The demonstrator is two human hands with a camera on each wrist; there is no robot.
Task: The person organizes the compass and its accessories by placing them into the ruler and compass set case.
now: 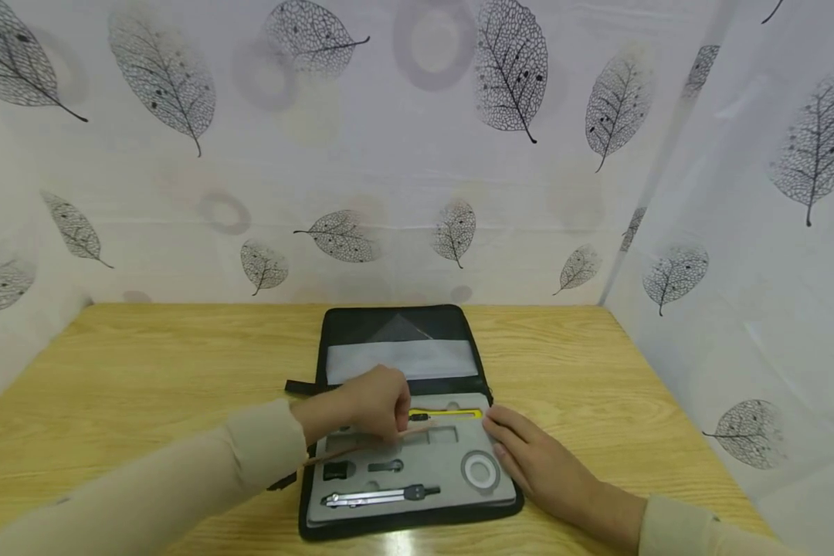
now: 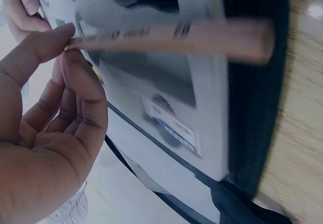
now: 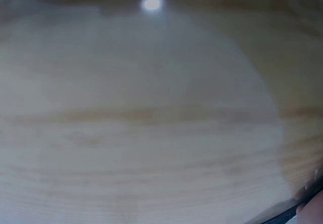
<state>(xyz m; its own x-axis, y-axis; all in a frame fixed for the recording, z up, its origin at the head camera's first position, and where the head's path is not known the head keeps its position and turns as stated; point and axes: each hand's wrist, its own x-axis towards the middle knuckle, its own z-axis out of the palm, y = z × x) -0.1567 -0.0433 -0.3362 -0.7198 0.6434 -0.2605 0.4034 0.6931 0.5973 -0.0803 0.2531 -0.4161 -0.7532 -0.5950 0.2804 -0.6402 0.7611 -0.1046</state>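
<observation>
A wooden pencil (image 2: 202, 40) is pinched between the thumb and index finger of my left hand (image 1: 378, 401), over the grey insert of an open black zip case (image 1: 417, 523). In the head view the pencil slants across the insert, partly behind the hand. My right hand (image 1: 545, 467) rests on the case's right edge with its fingers extended. A silver compass (image 1: 382, 496) lies in the front slot. A white ring (image 1: 481, 471) sits in a round recess at the right. Behind the left hand lies a thin yellow item (image 1: 452, 414), partly covered.
The case lid (image 1: 403, 324) lies folded back, with a pale pocket (image 1: 401, 360). A black piece (image 1: 335, 470) and a small grey piece (image 1: 385, 466) occupy recesses. Wooden tabletop (image 1: 181, 355) surrounds the case. Leaf-patterned sheeting (image 1: 389, 170) stands behind and at the sides.
</observation>
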